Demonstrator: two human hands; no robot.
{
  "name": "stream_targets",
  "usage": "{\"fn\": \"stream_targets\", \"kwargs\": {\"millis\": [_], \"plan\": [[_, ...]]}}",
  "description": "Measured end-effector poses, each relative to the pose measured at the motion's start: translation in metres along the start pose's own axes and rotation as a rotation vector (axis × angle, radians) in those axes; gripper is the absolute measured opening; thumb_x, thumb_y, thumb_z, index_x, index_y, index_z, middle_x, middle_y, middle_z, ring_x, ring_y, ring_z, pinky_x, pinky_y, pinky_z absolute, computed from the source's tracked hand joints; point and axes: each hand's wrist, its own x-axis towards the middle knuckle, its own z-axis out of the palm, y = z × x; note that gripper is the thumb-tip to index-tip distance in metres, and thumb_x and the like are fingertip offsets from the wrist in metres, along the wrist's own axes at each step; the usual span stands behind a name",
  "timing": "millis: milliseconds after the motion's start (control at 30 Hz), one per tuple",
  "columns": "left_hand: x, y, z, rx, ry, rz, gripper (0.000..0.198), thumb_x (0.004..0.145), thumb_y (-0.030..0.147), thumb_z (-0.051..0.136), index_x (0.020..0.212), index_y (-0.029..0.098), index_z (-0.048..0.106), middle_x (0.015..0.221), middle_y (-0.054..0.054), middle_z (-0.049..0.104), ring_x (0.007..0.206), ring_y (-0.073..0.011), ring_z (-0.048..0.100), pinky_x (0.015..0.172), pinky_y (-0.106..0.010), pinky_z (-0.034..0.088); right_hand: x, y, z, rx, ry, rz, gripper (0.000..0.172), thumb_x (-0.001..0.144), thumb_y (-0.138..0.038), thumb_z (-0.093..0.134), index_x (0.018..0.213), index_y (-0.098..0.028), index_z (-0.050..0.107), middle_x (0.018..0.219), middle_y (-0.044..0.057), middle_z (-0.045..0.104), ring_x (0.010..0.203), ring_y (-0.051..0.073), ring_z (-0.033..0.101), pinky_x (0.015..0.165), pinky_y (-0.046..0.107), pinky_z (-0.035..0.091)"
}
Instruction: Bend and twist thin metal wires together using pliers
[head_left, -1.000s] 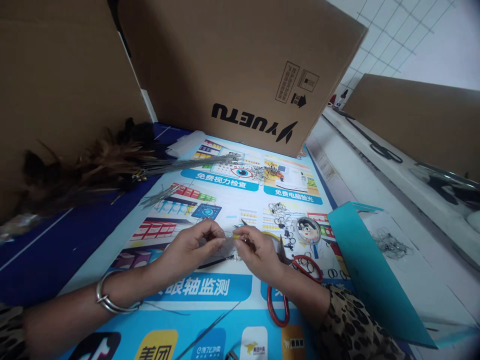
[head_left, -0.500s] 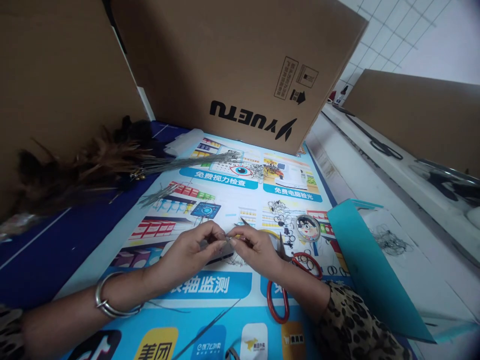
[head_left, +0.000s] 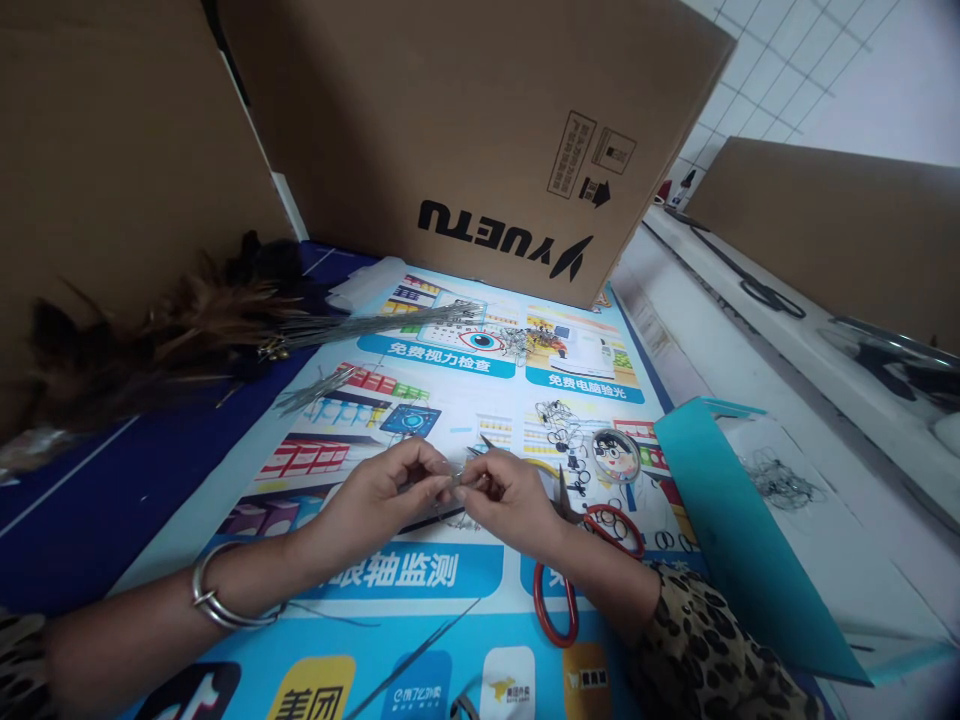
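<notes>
My left hand [head_left: 382, 497] and my right hand [head_left: 510, 495] meet fingertip to fingertip over a printed poster mat [head_left: 420, 575]. Both hands pinch a small thin metal piece [head_left: 455, 479] between them; it is too small to name. A silver bangle [head_left: 214, 597] sits on my left wrist. Red-handled scissors [head_left: 574, 560] lie on the mat under my right wrist. A thin dark wire [head_left: 420, 650] lies on the mat in front of my arms.
A bundle of brown feathers on wire stems [head_left: 225, 335] lies at the left. Small metal rings and hooks [head_left: 562, 430] and a tape roll [head_left: 616, 455] lie right of my hands. Cardboard boxes [head_left: 465, 130] stand behind; a teal folder [head_left: 735, 540] leans at the right.
My fingertips have closed together from a small gap. The yellow bit seen in my right hand a second ago is no longer visible. The arms have hardly moved.
</notes>
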Motion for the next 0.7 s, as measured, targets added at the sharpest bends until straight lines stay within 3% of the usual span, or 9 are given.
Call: {"fn": "stream_targets", "kwargs": {"millis": [200,400,700], "plan": [[0.0003,-0.0002,-0.0014,-0.014,-0.009,-0.011,0.010,0.085,0.028,0.056,0.085,0.019,0.053,0.079,0.000,0.059,0.075,-0.0152,0.056,0.068,-0.028,0.046,-0.0008,0.0039,0.0010,0.028,-0.010,0.046,0.009,0.075,-0.025,0.060,0.078,-0.017,0.056,0.062,-0.005,0.047,0.045,0.005,0.040,0.043,0.017,0.033],[0.0018,0.0031,-0.0017,-0.068,0.012,-0.012,0.012,0.085,0.029,0.057,0.082,0.019,0.051,0.075,0.000,0.060,0.072,-0.0157,0.058,0.066,-0.028,0.046,-0.0015,0.0080,0.0011,0.110,-0.027,0.119,0.016,0.075,-0.022,0.060,0.088,-0.020,0.051,0.067,-0.005,0.051,0.050,0.007,0.048,0.045,0.018,0.037],[0.0021,0.0042,-0.0014,-0.105,-0.007,-0.015,0.013,0.085,0.030,0.056,0.082,0.019,0.050,0.075,0.001,0.060,0.071,-0.0150,0.057,0.066,-0.028,0.047,-0.0006,0.0057,-0.0009,0.138,-0.015,0.101,0.013,0.079,-0.025,0.056,0.090,-0.018,0.056,0.065,-0.004,0.051,0.053,0.008,0.046,0.049,0.019,0.038]]}}
